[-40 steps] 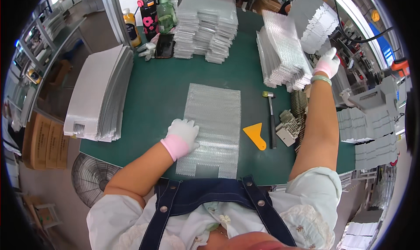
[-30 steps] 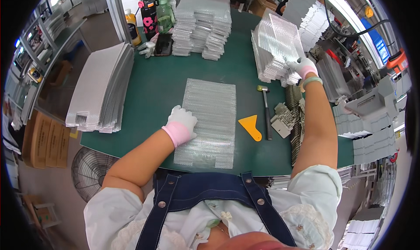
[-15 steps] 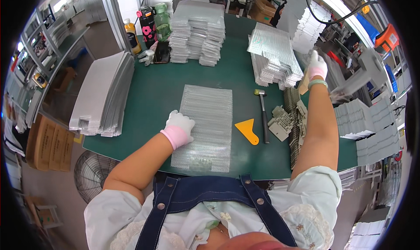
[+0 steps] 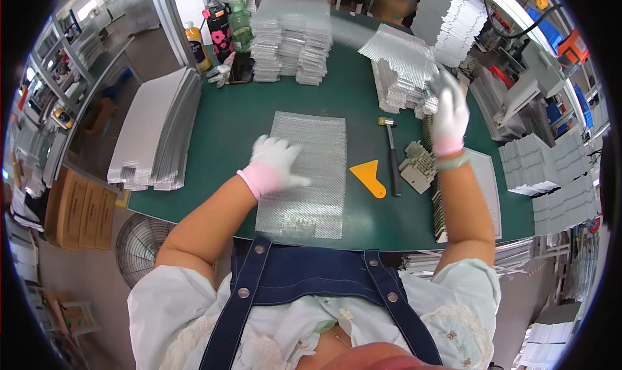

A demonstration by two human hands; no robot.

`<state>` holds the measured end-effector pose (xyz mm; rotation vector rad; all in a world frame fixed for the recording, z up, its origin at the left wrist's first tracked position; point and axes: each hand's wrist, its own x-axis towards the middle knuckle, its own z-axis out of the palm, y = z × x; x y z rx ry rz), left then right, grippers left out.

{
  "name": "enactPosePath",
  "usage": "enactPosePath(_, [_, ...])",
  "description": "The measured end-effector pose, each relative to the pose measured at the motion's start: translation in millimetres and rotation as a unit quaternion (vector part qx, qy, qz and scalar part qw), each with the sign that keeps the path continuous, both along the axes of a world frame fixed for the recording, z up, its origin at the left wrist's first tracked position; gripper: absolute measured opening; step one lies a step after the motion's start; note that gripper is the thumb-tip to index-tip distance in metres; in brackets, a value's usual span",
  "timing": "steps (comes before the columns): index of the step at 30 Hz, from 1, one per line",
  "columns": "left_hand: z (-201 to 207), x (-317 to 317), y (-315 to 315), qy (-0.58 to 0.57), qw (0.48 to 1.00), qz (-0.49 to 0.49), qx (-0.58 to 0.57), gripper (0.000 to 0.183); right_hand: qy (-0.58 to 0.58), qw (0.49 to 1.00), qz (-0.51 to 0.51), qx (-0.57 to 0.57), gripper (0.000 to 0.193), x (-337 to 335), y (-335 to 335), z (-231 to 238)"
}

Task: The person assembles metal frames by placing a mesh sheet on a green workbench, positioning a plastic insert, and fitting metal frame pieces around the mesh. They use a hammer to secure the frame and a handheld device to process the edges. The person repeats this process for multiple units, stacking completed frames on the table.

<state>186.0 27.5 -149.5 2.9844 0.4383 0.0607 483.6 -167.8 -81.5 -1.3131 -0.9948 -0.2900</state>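
Note:
A translucent, bubble-textured sheet lies flat on the green table in front of me. My left hand, in a white glove with a pink cuff, rests over its left edge with the fingers spread. My right hand, gloved the same way, is at the right beside a stack of silvery bubble-textured sheets. Motion smears its fingertips, so I cannot make out what they touch. Below that hand, a row of beige slotted pieces and a loose heap of them sit left of my forearm.
A yellow scraper and a hammer lie right of the sheet. Pale panels are stacked at left; more clear sheets, bottles and a phone stand behind. A pale panel lies right of my forearm.
My right hand has come back inward and nearer to me. The fingers of my left hand have spread. A pale panel now shows beside my right forearm.

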Motion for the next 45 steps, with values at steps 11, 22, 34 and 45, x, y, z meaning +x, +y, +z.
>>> enactPosePath(11, [45.6,-44.3,-71.8,-0.395,0.51,0.02,-0.764,0.049,-0.203,0.963,0.057,-0.166,0.052,-199.3,-27.7,-57.2])
enactPosePath(22, [18.1,-105.4,-41.0,-0.272,0.613,0.106,-0.734,0.047,0.256,0.945,0.117,-0.165,0.033,-192.7,-44.4,-43.4])
enactPosePath(34, [-62.1,-103.5,-46.8,-0.172,0.93,0.214,-0.244,0.081,0.138,0.893,-0.117,-0.412,0.065,-251.4,-51.0,-141.9])
enactPosePath(45, [-92.6,-85.9,-27.9,-0.063,0.94,0.216,-0.255,0.071,0.068,0.784,-0.131,-0.603,0.07,-231.1,-31.9,-162.3])
